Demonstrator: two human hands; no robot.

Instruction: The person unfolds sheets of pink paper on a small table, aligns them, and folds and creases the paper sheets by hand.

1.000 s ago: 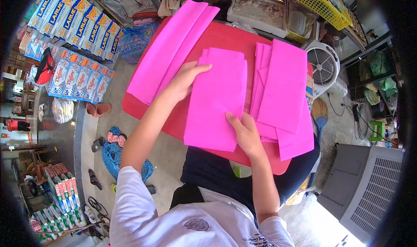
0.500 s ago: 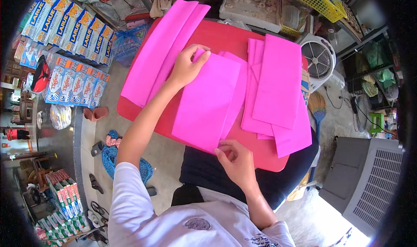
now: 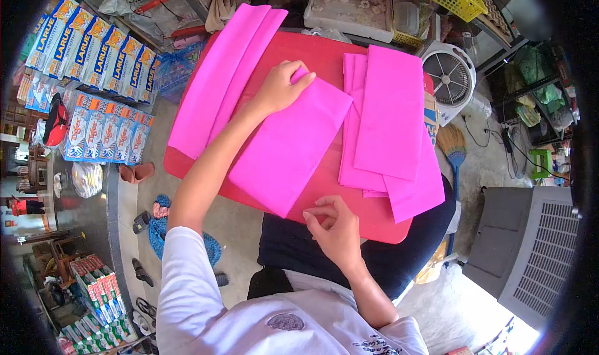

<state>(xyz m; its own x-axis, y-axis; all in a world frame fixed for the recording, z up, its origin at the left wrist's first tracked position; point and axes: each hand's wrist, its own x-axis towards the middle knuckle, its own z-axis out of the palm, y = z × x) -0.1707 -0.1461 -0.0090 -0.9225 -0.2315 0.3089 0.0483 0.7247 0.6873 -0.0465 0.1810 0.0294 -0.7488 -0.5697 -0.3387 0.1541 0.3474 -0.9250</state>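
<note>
My left hand [image 3: 282, 88] is closed on the upper left corner of a pink folded paper sheet [image 3: 293, 146], thumb on top. The sheet lies slanted over the middle of the red table [image 3: 312, 55]. My right hand [image 3: 337, 229] is just off the sheet's lower corner, by the near table edge. Its fingers are loosely curled, with a gap to the thumb and nothing held. Long pink folded strips [image 3: 228, 74] lie left of my left hand. To the right is an overlapping pile of pink folded pieces [image 3: 390, 114].
A fan [image 3: 448, 80] and a broom [image 3: 453, 146] stand beyond the table's right side. Beer cartons [image 3: 93, 39] are stacked at left. A grey air cooler [image 3: 530, 249] stands at lower right. Sandals [image 3: 136, 172] lie on the floor.
The sheet in my left hand has turned, its lower end swinging left, and the piece that showed beneath it is now hidden. My right hand has come away from its lower corner.
</note>
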